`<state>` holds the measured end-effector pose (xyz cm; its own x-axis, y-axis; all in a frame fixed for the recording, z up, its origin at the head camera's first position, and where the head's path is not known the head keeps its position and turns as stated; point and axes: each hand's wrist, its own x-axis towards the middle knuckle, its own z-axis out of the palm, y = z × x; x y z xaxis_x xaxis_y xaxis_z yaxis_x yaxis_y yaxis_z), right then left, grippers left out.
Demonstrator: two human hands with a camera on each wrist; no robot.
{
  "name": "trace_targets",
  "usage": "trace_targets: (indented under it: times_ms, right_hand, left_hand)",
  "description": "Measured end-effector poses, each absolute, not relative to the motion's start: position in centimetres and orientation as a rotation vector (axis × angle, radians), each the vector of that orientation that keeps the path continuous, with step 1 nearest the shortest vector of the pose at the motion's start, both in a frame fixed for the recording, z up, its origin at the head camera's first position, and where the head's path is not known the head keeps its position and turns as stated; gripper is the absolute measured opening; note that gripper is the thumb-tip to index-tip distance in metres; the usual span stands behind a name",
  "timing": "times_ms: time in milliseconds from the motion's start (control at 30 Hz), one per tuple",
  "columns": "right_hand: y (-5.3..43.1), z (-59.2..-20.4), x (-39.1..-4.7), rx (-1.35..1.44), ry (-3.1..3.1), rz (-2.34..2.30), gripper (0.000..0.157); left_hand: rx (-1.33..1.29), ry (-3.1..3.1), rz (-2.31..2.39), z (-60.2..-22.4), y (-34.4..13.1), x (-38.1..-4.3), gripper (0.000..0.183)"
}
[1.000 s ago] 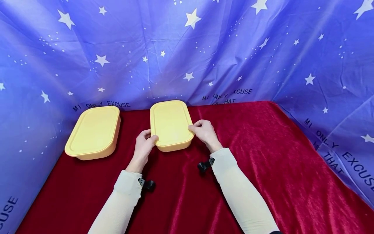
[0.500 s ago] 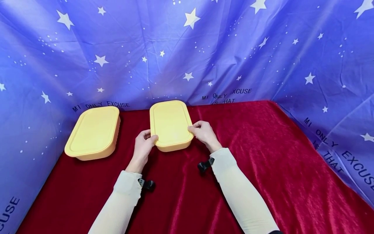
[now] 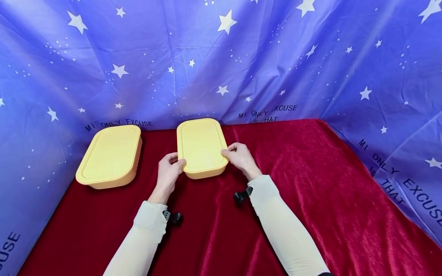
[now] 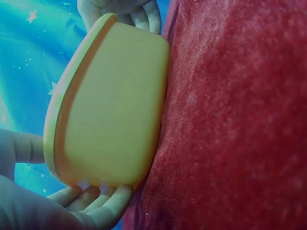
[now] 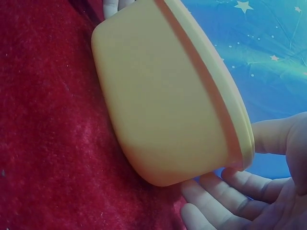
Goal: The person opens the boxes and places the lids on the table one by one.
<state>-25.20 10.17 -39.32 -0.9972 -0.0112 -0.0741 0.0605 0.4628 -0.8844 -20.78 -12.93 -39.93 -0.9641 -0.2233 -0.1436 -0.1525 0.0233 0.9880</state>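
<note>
A yellow lidded food container [image 3: 202, 145] sits on the red cloth in the middle of the head view, its lid on. My left hand [image 3: 168, 172] grips its left side near the front corner, thumb over the lid's rim and fingers against the side wall. On the opposite side my right hand [image 3: 241, 158] holds it likewise, with the thumb on the lid edge. Both wrist views show the container's plain front wall [image 4: 112, 105] and fingers [image 5: 211, 196] bent against its side. The base lies close on the cloth.
Another yellow lidded container [image 3: 110, 155] stands to the left, at the cloth's left edge. Red velvet cloth [image 3: 310, 184] covers the table. A blue star-patterned curtain [image 3: 193, 46] hangs behind and along both sides.
</note>
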Motion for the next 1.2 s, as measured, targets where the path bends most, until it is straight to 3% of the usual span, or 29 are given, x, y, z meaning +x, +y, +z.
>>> trace_targets:
  times_ms: [1200]
  right_hand:
    - [10.28, -39.70, -25.17, 0.015, 2.700, -1.540, 0.028]
  left_hand:
    - [0.328, -2.251, -2.001, -39.37, -12.55, -20.31, 0.047]
